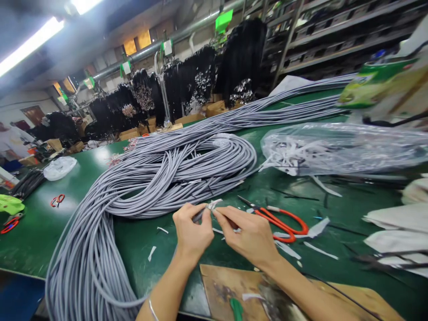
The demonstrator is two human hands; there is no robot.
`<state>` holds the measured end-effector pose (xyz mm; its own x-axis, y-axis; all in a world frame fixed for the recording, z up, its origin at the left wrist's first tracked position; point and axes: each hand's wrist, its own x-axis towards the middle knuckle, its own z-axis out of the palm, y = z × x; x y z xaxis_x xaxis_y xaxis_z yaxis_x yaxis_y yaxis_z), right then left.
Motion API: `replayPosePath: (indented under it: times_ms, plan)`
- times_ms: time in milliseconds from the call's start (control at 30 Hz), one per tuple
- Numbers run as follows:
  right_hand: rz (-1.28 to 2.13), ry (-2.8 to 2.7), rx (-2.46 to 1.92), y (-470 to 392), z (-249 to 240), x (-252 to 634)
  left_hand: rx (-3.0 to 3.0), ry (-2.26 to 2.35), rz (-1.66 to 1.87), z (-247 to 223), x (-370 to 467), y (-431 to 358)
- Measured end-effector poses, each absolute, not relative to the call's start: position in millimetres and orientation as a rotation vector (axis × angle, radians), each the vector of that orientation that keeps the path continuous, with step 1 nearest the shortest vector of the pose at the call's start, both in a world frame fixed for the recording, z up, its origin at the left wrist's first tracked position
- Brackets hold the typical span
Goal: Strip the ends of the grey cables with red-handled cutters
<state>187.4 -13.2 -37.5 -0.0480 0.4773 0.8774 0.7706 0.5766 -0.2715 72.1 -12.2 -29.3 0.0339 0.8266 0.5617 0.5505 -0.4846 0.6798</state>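
My left hand (pixel 194 229) is closed around the end of a grey cable (pixel 198 217), thumb and forefinger pinched near its tip. Close against it, the fingertips of my right hand (pixel 249 234) pinch a whitish strip (pixel 214 203) at the cable's end; whether it is tape, paper or the cable's own wrapping is too small to tell. Just past my right hand lie scissors (pixel 284 223) with orange-red handles. Behind both hands spreads a large bundle of grey cables (pixel 160 178), looped on the green table (pixel 133 240).
White scraps (pixel 152 253) and black ties lie scattered around. At the right are a clear plastic bag (pixel 334 149) of white strips and white gloves (pixel 397 223). A brown board (pixel 224 290) sits at the front edge. Small red-handled cutters (pixel 57 200) lie on the left.
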Motion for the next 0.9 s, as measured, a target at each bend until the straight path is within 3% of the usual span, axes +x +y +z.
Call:
replayPosePath:
  times_ms: [133,333,567,900]
  plan:
    - [-0.291,-1.645,-1.127,-14,-38,187,2.167,1.433,1.384,-34,72,-11]
    - [-0.227,-1.801,-0.837,-23,-31,176,1.987,1.595,1.345,-32,60,7]
    - [-0.129,-1.603,-1.161,-17,-27,185,1.666,1.371,1.467,-32,58,6]
    - [-0.169,-1.581,-1.172,-14,-33,184,1.281,1.090,1.357,-28,67,0]
